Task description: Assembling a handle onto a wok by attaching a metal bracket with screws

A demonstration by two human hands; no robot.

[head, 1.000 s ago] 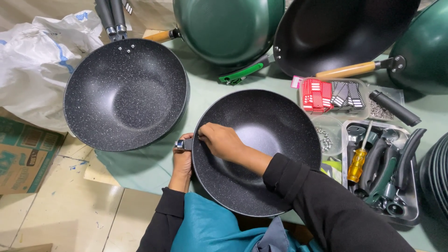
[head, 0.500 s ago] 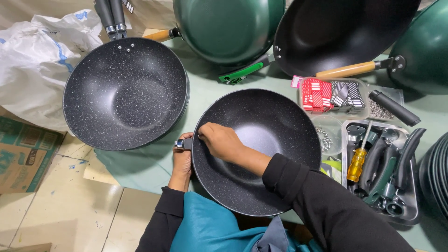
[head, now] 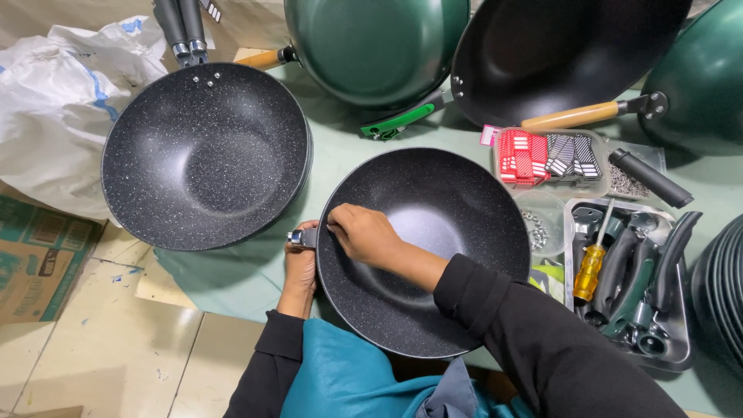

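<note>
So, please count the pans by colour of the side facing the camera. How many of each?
Black speckled inside: 2
Plain black inside: 1
Green outside: 2
Total: 5 pans

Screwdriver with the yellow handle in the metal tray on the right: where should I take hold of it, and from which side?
Probably grip the screwdriver by its yellow handle, coming from above. It lies nearly flat on the tray, handle nearest the person, thin shaft pointing away. Dark pan handles crowd its right side, so a side approach looks blocked.
</note>
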